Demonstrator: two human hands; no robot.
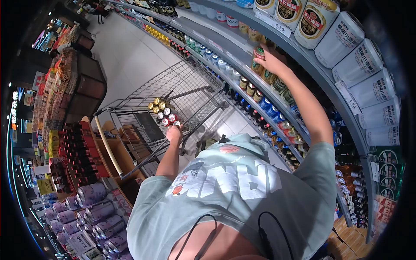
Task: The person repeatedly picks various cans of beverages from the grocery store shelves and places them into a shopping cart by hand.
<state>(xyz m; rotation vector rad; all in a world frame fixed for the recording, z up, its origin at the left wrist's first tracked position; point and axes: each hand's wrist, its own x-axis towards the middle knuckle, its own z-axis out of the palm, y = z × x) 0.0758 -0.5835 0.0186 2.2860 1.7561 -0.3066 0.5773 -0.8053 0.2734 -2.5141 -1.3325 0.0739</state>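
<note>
The right hand (271, 61) reaches into the beer shelf (208, 27) with its thumb and fingers wrapped around a green-and-red can (258, 55), which is upright at the shelf's front edge beside other cans; the left hand (173, 133) is low over the wire shopping cart (167, 71), fingers curled at a silver-topped can (176, 124), though whether they grip it or only touch it I cannot tell; just beyond that hand, a cluster of gold-topped cans (157, 104) and red-and-silver cans (166, 113) stands close together in the cart; its pale handle (108, 147) is on the left side of the view; above the right hand, large white-and-gold beer cans (317, 21) line the upper shelf, over a price tag (273, 23) reading 4.50; purple-patterned cans (93, 195) are stacked at lower left, near dark bottles with red tops (78, 151); the person wears a pale green T-shirt (260, 212).
</note>
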